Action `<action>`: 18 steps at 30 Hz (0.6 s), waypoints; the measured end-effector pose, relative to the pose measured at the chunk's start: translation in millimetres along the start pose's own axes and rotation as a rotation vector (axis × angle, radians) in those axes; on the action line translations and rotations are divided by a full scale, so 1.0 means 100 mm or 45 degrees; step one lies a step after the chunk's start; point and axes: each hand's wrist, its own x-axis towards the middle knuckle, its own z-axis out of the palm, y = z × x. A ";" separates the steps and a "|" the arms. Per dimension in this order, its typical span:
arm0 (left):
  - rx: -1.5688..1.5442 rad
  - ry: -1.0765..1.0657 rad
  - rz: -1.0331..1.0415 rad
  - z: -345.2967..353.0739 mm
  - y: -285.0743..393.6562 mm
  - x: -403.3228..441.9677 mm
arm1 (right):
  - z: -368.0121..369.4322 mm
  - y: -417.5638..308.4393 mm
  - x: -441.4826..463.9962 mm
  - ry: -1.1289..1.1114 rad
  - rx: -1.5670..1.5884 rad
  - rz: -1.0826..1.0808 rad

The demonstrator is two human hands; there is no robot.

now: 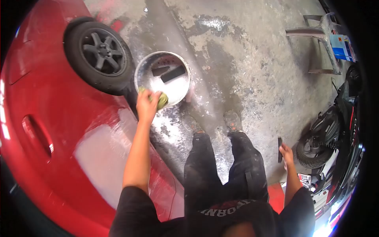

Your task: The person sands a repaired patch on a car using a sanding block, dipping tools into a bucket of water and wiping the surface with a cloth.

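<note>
My left hand [147, 106] is closed on a yellow-green cloth [162, 101] at the near rim of a round white bucket [188, 81]. Inside the bucket lie a black block [173, 74] and a smaller dark piece [160, 71]. Off to the right, my right hand [287, 155] grips a thin black block [280, 150], held upright in the view beside my leg. Left of my left arm is a red car body [51, 94] with a pale grey, dull patch [104, 158] on its panel.
The car's wheel [100, 55] stands just left of the bucket. A motorcycle [335, 138] is at the right, below a metal stand [321, 37] and a blue-and-white container [342, 47]. My shoes [233, 121] are on the stained concrete floor [260, 79].
</note>
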 end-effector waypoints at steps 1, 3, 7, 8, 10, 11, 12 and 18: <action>0.028 -0.115 -0.075 0.37 -0.10 0.17 | -0.08 0.23 -0.10 0.032 0.017 0.029; 0.050 -0.310 0.078 1.11 -0.65 0.47 | -0.16 0.57 -0.27 0.119 0.009 0.111; 0.633 -1.113 0.032 2.01 -1.06 0.88 | 0.05 1.04 -0.59 0.230 -0.029 0.290; 0.655 -1.162 -0.047 2.26 -1.22 0.96 | 0.10 1.13 -0.63 0.236 -0.024 0.316; 0.608 -0.888 0.092 2.72 -1.60 0.97 | 0.20 1.27 -0.56 0.179 -0.047 0.329; 0.622 -0.832 0.137 2.92 -1.74 0.96 | 0.25 1.28 -0.57 0.152 -0.059 0.335; 0.578 -1.114 0.077 3.06 -1.88 0.97 | 0.31 1.29 -0.53 0.168 -0.062 0.337; 0.392 -1.163 -0.074 2.63 -1.75 0.84 | 0.47 0.66 -0.15 0.155 -0.078 0.083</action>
